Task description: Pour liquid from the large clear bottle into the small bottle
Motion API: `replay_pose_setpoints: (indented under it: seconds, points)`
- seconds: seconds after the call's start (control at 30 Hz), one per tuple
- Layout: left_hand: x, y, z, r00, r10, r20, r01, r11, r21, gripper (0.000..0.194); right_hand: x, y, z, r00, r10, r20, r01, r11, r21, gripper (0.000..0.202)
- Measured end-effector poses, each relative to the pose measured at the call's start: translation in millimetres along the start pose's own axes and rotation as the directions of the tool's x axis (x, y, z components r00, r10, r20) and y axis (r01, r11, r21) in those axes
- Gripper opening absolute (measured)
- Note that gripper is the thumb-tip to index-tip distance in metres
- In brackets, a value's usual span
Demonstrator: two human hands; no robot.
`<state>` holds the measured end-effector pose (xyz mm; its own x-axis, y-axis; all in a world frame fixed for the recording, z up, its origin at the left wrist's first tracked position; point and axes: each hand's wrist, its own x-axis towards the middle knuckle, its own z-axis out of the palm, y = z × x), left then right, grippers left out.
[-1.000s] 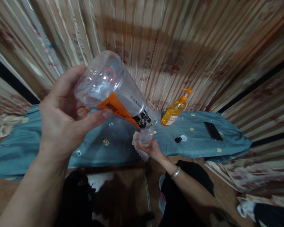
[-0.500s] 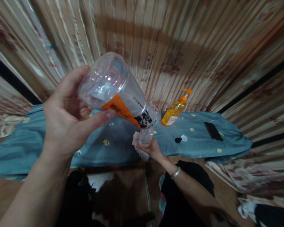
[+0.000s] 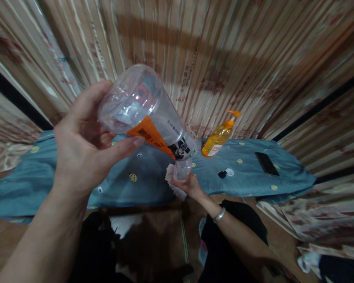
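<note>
One clear plastic bottle point(image 3: 147, 122) (orange label) is tipped neck-down, its mouth over a small clear cup point(image 3: 182, 171). The left hand point(image 3: 85, 153) grips its base; the right hand point(image 3: 188, 184) clasps the cup above a blue-clothed desk point(image 3: 247, 173) bearing an orange pump bottle point(image 3: 220, 135)

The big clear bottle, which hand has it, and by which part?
The left hand holds the clear bottle by its base end, mouth tilted down. The right hand holds a small cup beneath.
</note>
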<state>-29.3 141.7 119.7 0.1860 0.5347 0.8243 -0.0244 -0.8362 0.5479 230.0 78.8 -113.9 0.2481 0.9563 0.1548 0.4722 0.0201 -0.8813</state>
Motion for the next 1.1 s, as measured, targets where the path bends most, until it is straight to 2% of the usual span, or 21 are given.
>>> replay_pose_setpoints:
  seconds: [0.17, 0.27, 0.37, 0.53, 0.67, 0.83, 0.87, 0.9, 0.93, 0.97, 1.1]
  points:
    - [-1, 5, -0.4, 1.000, -0.004, 0.017, 0.002, 0.996, 0.085, 0.102, 0, -1, -1, 1.000, -0.008, 0.008, 0.008, 1.000, -0.013, 0.062]
    - [-1, 6, 0.6, 1.000, -0.024, -0.001, 0.024, 0.996, 0.086, 0.103, 0, -3, -2, 1.000, -0.001, 0.023, 0.001, 1.000, -0.030, 0.057]
    - [-2, 10, 2.9, 0.998, -0.051, -0.022, 0.053, 0.995, 0.088, 0.101, 0, -5, -2, 1.000, 0.024, 0.009, -0.023, 0.998, -0.052, 0.060]
    - [-10, 13, 5.9, 0.988, -0.114, -0.100, 0.120, 0.992, 0.050, 0.097, 0, -6, -3, 0.999, 0.044, 0.029, -0.043, 0.999, -0.026, 0.061]
    - [-27, 9, 0.9, 0.967, -0.161, -0.196, 0.166, 0.986, 0.007, 0.093, 0, -10, -4, 0.998, 0.060, 0.026, -0.060, 0.998, -0.010, 0.070]
    - [-61, 3, -9.7, 0.898, -0.350, -0.267, 0.339, 0.937, -0.091, 0.106, -1, -16, -5, 0.997, 0.069, 0.021, -0.069, 0.998, -0.006, 0.067]
    - [-69, 2, -10.9, 0.870, -0.402, -0.284, 0.394, 0.915, -0.087, 0.108, -1, -16, -5, 0.998, 0.065, 0.016, -0.065, 0.998, -0.007, 0.067]
    - [-77, 0, -11.7, 0.830, -0.463, -0.311, 0.457, 0.884, -0.099, 0.108, -1, -16, -4, 0.998, 0.057, 0.010, -0.057, 0.998, -0.009, 0.068]
    - [-85, -2, -12.2, 0.771, -0.540, -0.337, 0.527, 0.839, -0.136, 0.110, -1, -16, -4, 0.999, 0.047, 0.003, -0.047, 0.999, -0.009, 0.068]
    - [-93, -4, -12.6, 0.737, -0.586, -0.338, 0.571, 0.806, -0.153, 0.112, -1, -15, -4, 0.999, 0.040, -0.003, -0.040, 0.999, -0.009, 0.068]
    - [-117, -9, -14.2, 0.680, -0.674, -0.289, 0.652, 0.736, -0.181, 0.102, -1, -12, -3, 0.999, 0.046, -0.001, -0.046, 0.999, 0.006, 0.066]
